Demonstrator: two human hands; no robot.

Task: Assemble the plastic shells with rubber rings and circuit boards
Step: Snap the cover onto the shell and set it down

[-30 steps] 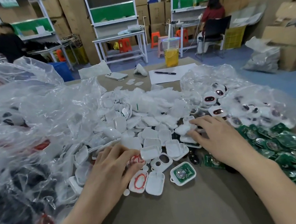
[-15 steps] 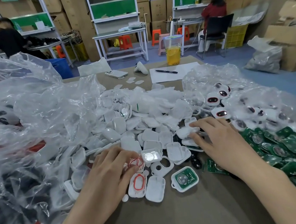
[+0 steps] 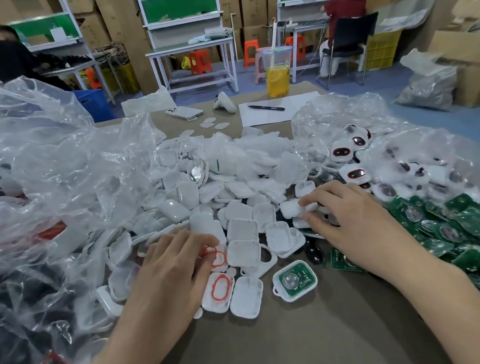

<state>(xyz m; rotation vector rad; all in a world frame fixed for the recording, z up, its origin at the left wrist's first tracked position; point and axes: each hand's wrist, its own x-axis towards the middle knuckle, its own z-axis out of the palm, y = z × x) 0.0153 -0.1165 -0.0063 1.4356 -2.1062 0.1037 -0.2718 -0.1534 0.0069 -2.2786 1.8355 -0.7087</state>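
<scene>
A heap of white plastic shells [image 3: 234, 194] covers the middle of the table. My left hand [image 3: 171, 269] lies at the heap's near edge and its fingertips pinch red rubber rings [image 3: 215, 254]. Just below them lies a shell with a red ring inside [image 3: 218, 291], beside an empty shell [image 3: 246, 296]. A shell holding a green circuit board [image 3: 294, 280] sits to the right. My right hand [image 3: 352, 223] grips a white shell [image 3: 292, 208] at the heap's right side. Loose green circuit boards [image 3: 460, 232] are piled on the right.
Crumpled clear plastic bags [image 3: 41, 188] fill the left; another bag [image 3: 377, 143] at right holds assembled white units. A phone [image 3: 184, 112], a paper sheet with a pen [image 3: 266, 108] and a cup of yellow drink [image 3: 277, 72] stand at the far edge. Bare brown table [image 3: 280, 349] lies near me.
My right hand has curled its fingers round a white shell at the heap's right side. My left hand still pinches the red rings, barely moved.
</scene>
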